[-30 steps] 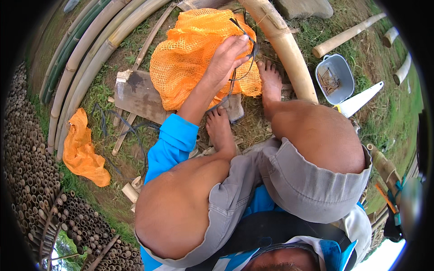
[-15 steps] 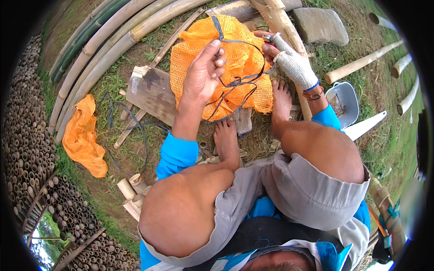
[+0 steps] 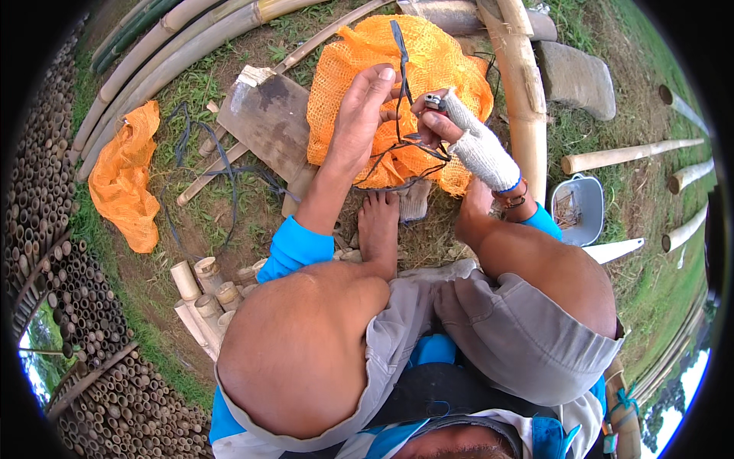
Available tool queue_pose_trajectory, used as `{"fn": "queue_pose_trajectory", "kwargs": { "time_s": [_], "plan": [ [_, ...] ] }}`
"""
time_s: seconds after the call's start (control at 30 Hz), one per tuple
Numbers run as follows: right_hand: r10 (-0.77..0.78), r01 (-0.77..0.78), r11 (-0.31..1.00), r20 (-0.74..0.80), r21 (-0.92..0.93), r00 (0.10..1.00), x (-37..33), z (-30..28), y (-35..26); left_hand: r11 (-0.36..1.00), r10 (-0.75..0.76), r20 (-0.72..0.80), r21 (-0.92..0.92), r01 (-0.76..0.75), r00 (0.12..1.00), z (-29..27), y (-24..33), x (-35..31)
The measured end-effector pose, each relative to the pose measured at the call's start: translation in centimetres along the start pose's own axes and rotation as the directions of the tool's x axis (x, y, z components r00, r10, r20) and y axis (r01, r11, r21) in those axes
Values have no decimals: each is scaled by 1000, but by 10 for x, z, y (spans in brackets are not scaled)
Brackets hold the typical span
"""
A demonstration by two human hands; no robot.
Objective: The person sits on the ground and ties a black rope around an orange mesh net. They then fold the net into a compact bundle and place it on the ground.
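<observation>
My left hand (image 3: 363, 111), bare, has its fingers closed on a black plastic strip (image 3: 399, 46), whose free end stands up above the fingers. Thin loops of the strip hang below the hand in front of an orange mesh sack (image 3: 451, 65). In my right hand (image 3: 466, 138), which wears a whitish fingerless knit glove, is a lighter (image 3: 434, 102) with a metal top and a little red showing. The lighter is close to the strip; no flame can be made out. The sack lies bunched on the ground beyond my feet.
Left of the sack lies a wooden board (image 3: 264, 115); further left, another orange mesh piece (image 3: 126, 180) and loose black strips. Cut bamboo pieces (image 3: 206, 275) lie near my left knee. A grey bucket (image 3: 585, 210), bamboo poles (image 3: 527, 115) and a stone block (image 3: 577, 80) are at right.
My right hand has moved left with the lighter, nearer to the strip. The strip's end now stands upright above my left hand. The whole view has shifted slightly.
</observation>
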State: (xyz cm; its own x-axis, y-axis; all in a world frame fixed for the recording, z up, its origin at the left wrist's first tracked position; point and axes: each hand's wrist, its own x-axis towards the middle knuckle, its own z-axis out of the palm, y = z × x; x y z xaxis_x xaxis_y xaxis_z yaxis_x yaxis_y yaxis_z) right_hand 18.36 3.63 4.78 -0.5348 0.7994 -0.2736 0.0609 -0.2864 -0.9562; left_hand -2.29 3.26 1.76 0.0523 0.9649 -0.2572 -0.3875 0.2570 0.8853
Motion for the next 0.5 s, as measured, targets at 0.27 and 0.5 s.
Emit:
{"fn": "queue_pose_trajectory", "kwargs": {
  "time_s": [0.27,0.5],
  "plan": [
    [-11,14,971,-13,237,1000,2,-9,29,997,64,113,38,-69,991,21,-6,2],
    [-101,127,979,-162,162,982,16,-16,50,972,228,-181,101,-213,957,-10,-5,-11]
  ]
}}
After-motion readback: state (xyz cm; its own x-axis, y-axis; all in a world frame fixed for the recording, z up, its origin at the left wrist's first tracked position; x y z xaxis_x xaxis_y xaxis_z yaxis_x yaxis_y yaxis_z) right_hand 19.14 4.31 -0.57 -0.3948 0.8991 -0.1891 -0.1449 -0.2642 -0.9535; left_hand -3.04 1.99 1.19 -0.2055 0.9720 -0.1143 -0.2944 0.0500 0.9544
